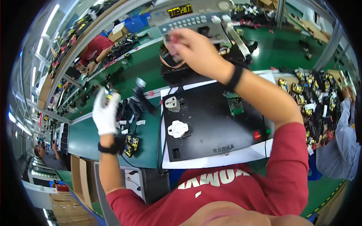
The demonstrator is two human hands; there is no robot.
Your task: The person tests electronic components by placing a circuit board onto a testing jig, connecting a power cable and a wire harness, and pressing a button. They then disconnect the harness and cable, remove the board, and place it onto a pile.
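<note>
Left hand (105, 113), in a white glove, up over the green bench (90, 135), closed on a small part (111, 93). Right hand (196, 49) far up by the grey tester (188, 15), pinching a red plug (174, 38). Black box (215, 124) between them, with two white sockets (177, 129).

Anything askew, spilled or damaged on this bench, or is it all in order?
Nothing looks damaged or spilled. The left hand, in a white glove, holds a small part; the bare right hand grips a red-tipped piece near the tester. The small green circuit board lies slightly askew on the black fixture.
</note>
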